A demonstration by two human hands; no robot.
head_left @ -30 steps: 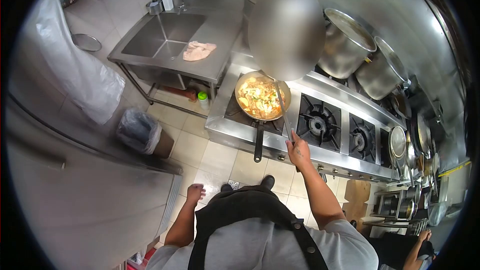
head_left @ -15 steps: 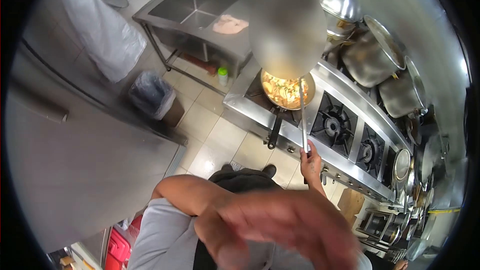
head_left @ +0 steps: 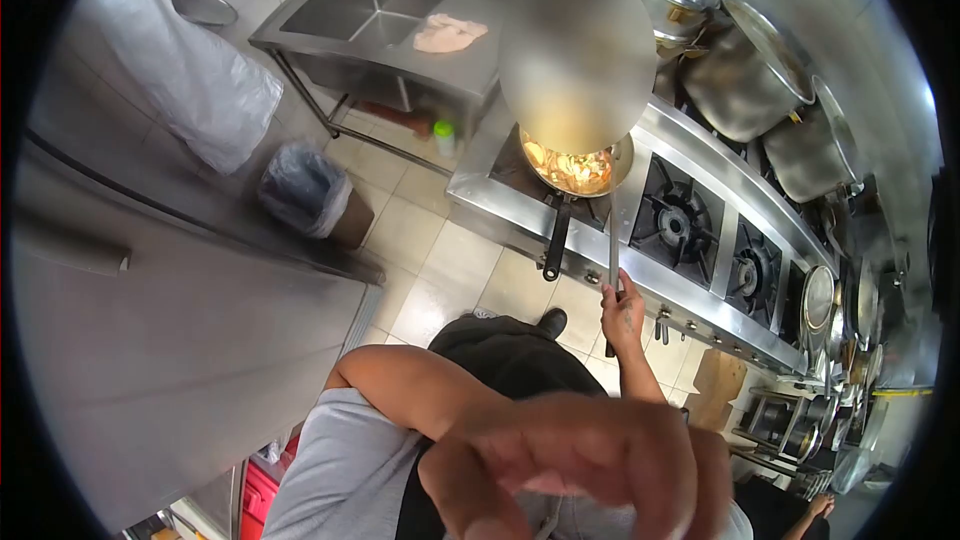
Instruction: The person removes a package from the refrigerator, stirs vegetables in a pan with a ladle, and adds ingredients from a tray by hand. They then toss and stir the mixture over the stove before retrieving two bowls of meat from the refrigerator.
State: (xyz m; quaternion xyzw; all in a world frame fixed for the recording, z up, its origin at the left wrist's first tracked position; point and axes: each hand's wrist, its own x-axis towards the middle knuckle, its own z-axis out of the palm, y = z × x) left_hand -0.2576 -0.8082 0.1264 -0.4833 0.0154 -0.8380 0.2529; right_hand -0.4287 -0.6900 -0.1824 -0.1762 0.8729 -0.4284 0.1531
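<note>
In the head view my right hand (head_left: 624, 314) is closed around the long metal handle (head_left: 613, 250) of a utensil. Its far end is hidden behind a blurred disc over the pan. The frying pan (head_left: 561, 189) sits on the stove's left burner, its black handle (head_left: 558, 240) pointing toward me. Chopped, glossy food (head_left: 582, 172) shows in its near part. Close to the camera, my left hand (head_left: 590, 450) is raised and slightly blurred. Its fingers are bent and apart from the thumb, with nothing visible between them.
Bare burners (head_left: 675, 224) continue right of the pan, with big pots (head_left: 745, 90) behind. A steel sink (head_left: 380, 0) with a pale pink cloth-like piece (head_left: 450, 34) stands at left. A lined bin (head_left: 305, 190) is on the floor. Another person's hand (head_left: 821, 506) shows at bottom right.
My left hand has curled its fingers more and shifted slightly right and down. The utensil handle has moved to the pan's right edge, and the food looks brighter.
</note>
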